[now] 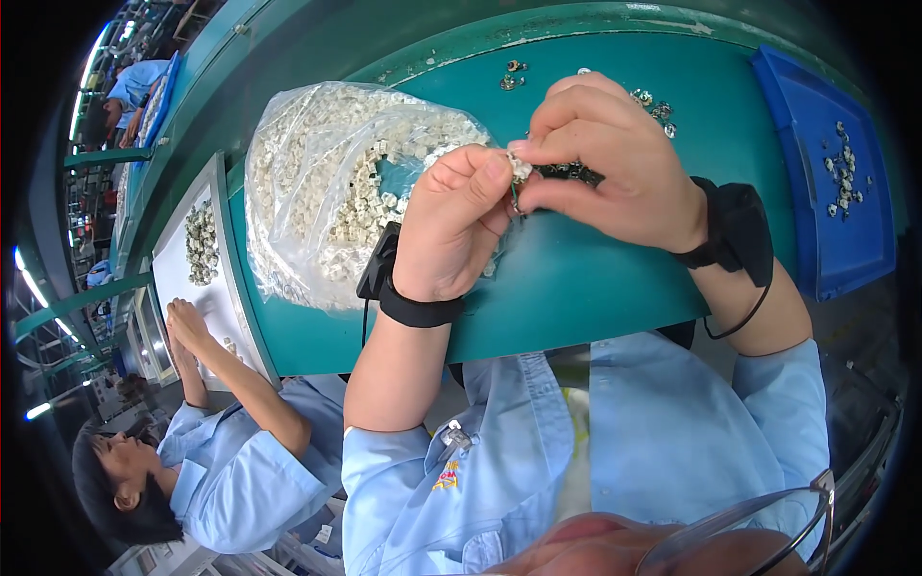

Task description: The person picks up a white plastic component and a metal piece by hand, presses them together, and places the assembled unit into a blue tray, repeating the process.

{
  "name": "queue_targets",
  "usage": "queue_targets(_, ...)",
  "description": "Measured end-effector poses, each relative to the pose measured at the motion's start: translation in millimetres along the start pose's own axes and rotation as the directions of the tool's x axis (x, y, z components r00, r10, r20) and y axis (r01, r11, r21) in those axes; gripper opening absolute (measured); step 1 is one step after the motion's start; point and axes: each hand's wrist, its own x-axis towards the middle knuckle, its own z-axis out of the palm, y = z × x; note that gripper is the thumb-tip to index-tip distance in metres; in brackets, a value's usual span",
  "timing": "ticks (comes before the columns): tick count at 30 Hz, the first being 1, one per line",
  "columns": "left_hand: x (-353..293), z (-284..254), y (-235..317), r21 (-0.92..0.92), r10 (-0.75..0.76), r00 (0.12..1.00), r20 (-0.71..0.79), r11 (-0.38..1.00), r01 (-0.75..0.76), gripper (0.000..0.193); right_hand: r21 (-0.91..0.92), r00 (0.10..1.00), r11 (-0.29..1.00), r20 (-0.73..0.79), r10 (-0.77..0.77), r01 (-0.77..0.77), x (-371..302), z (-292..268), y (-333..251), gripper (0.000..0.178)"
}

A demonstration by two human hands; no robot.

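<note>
Because the part is so small, you hold it up between your two hands rather than pressing it against the green surface point(586, 302). Your left hand point(447, 221) has thumb and forefinger pinched together on the small white part point(521, 168), which seems to be what steadies it. Your right hand point(624, 158) comes in from the other side, its forefinger by the upper end and its thumb by the lower, where a bit of metal shows; the fingers are set narrowly apart around the part, but you cannot tell from here how firmly they grip. Dark pieces point(576, 173) show beneath your right palm, whether held or lying on the surface is unclear.

Just beyond your left wrist lies a clear plastic bag point(312, 206) full of white parts, its opening facing inward, likely so that the left hand reaches it easily. Loose metal pieces point(661, 113) lie past your right hand, near its knuckles, and a smaller cluster point(514, 75) sits by the far edge. At your right a blue tray point(855, 254) holds scattered pieces, perhaps kept apart from the bag to avoid mixing. At your left, a co-worker point(240, 461) sits with both hands raised near a white tray.
</note>
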Motion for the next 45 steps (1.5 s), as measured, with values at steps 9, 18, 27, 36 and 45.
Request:
queue_targets(9, 0.6, -0.7, 0.4, 0.036, -0.075, 0.997, 0.024, 0.997, 0.074, 0.016, -0.234, 0.992, 0.969, -0.077, -0.098, 0.077, -2.8, 5.4, -9.7, 0.030)
queue_targets(18, 0.0, 4.0, 2.5, 0.009, -0.100, 0.988, 0.115, 0.995, 0.100, 0.024, -0.207, 0.990, 0.975, -0.093, -0.106, 0.085, -2.9, 7.4, -9.7, 0.029)
queue_targets(27, -8.1, -9.5, 28.0, 0.800, 0.377, 0.915, -0.140, 0.588, -0.121, 0.021, 0.245, 0.704, 0.843, -0.466, 0.536, -0.479, -4.6, -42.5, 42.3, 0.015)
queue_targets(36, -2.0, -36.1, 31.2, 0.937, 0.537, 0.827, 0.170, -0.347, 0.033, 0.027, 0.742, -0.163, 0.664, -0.646, 0.745, 0.093, -56.5, -176.9, 115.0, 0.035)
queue_targets(45, -3.6, -26.8, 29.8, 0.971, 0.375, 0.901, -0.217, -0.015, 0.240, 0.026, 0.653, 0.528, 0.674, -0.459, 0.714, -0.345, -28.6, -90.9, 98.4, 0.026)
